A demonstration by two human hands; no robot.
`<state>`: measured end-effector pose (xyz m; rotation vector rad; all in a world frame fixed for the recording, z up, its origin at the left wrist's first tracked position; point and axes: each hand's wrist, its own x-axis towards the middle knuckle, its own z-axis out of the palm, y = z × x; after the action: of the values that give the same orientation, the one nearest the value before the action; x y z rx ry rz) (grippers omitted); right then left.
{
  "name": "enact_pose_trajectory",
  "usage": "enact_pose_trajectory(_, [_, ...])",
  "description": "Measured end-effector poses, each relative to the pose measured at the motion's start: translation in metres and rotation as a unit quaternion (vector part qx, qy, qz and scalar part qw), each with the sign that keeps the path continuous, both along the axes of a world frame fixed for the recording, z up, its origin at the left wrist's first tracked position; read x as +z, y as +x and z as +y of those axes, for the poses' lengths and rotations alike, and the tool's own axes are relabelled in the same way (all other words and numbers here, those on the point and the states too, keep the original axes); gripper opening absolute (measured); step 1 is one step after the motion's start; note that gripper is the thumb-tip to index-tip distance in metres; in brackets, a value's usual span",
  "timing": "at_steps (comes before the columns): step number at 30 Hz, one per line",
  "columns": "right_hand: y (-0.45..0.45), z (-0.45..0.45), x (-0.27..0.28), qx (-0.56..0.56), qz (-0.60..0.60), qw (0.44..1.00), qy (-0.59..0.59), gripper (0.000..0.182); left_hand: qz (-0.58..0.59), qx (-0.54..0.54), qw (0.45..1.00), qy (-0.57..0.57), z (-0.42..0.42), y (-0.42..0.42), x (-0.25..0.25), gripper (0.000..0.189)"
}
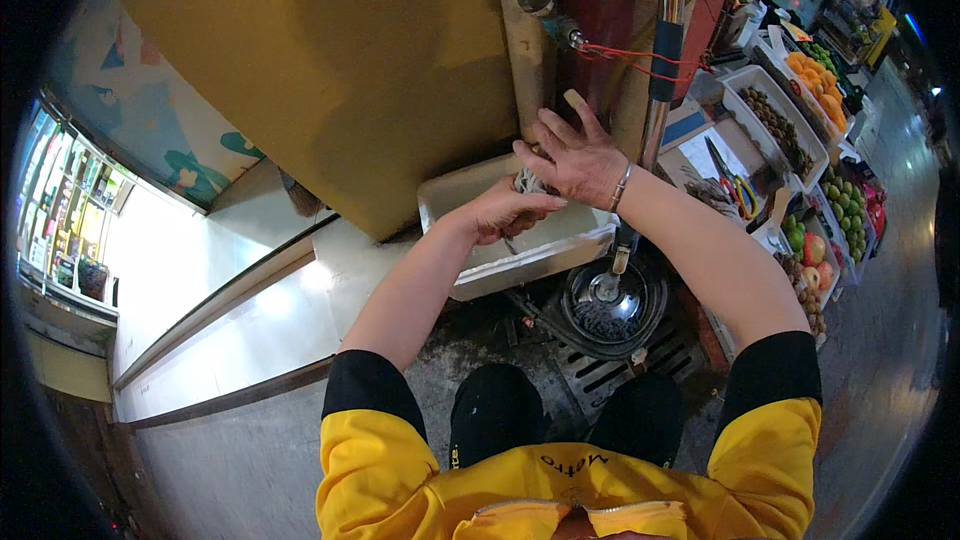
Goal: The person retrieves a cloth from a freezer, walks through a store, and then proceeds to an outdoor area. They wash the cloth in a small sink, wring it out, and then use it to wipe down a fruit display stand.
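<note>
My left hand [511, 211] is closed around a bunched grey cloth [531, 181], with the thumb pointing right. Most of the cloth is hidden by my fingers. Close above it is my right hand [576, 154], its fingers spread and a bracelet on the wrist. Whether the right palm touches the cloth is hard to see. Both hands are over a white rectangular box [536, 271], which looks like foam and seems to hold cloudy water. A tap [551, 24] with red cord tied to it sticks out from the wall above.
Right of the box rises a chrome pole [651, 127] on a round base [609, 307]. A floor drain grate [600, 375] lies before my knees. Scissors [731, 180] and fruit crates [776, 124] stand at the right. A brown panel [337, 75] leans behind the box.
</note>
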<state>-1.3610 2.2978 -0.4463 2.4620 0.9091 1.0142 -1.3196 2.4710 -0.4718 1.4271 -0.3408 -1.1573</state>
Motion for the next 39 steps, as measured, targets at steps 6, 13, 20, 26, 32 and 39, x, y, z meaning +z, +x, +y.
enact_pose_trajectory(6, [0.010,0.020,0.021,-0.143,0.251,0.957,0.003,0.021,-0.277,0.028,0.954,0.113,-0.012,0.011,-0.011,0.020])
enact_pose_trajectory(13, [0.024,0.025,0.028,-0.322,0.512,0.794,0.060,0.029,-0.565,-0.019,0.759,0.325,-0.022,0.000,-0.001,0.054])
enact_pose_trajectory(20, [0.034,0.005,0.033,-0.372,0.531,0.757,0.084,0.032,-0.069,0.196,0.975,-0.085,0.011,0.000,-0.041,0.073])
enact_pose_trajectory(26, [0.025,0.019,0.026,-0.270,0.536,0.799,-0.041,0.041,0.057,0.013,0.987,-0.151,0.012,0.012,0.005,0.073])
enact_pose_trajectory(32, [0.020,0.029,0.052,-0.283,0.477,0.821,-0.137,0.048,-0.185,-0.076,0.974,0.108,-0.018,-0.002,0.019,0.047])
enact_pose_trajectory(39, [0.014,-0.002,0.017,-0.007,0.004,1.000,0.010,0.035,-0.055,0.046,0.996,0.044,-0.001,0.034,0.008,0.010])
